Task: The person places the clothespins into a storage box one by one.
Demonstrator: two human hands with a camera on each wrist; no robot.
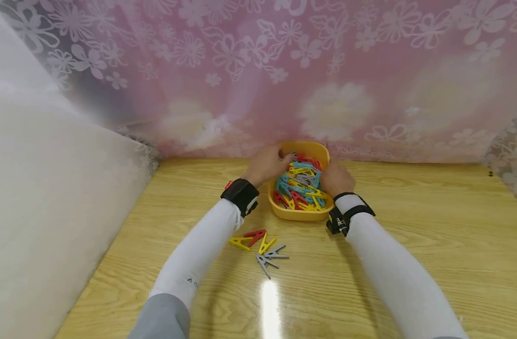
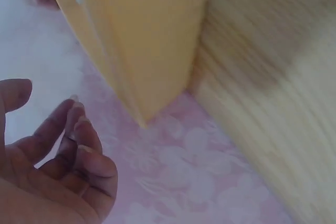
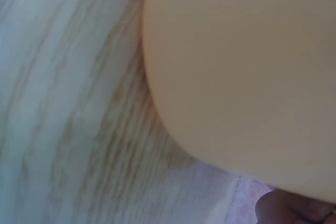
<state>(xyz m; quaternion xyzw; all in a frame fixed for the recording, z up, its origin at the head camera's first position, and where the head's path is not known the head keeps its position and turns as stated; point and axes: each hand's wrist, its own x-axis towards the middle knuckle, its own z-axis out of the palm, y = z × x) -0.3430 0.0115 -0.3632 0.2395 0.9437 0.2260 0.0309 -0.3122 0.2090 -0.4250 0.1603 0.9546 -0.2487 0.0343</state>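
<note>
A yellow plastic basket (image 1: 302,215) stands at the back of the table, filled with red, yellow, blue and grey clothespins (image 1: 302,181). Over its left rim is my left hand (image 1: 266,165), thumb and fingertips near a grey clothespin at the far left corner. In the left wrist view that hand (image 2: 68,166) has loosely bent fingers, thumb apart, and nothing between them. My right hand (image 1: 337,179) grips the basket's right rim. The right wrist view is mostly the basket's outer wall (image 3: 236,77), with part of the right hand (image 3: 289,206) at the bottom corner.
On the wooden table (image 1: 410,226), in front of the basket, lie several loose clothespins: a red one (image 1: 255,236), yellow ones (image 1: 266,244) and grey ones (image 1: 276,253). A pink flowered curtain (image 1: 262,84) hangs right behind the basket. White sheeting (image 1: 63,188) borders the left side.
</note>
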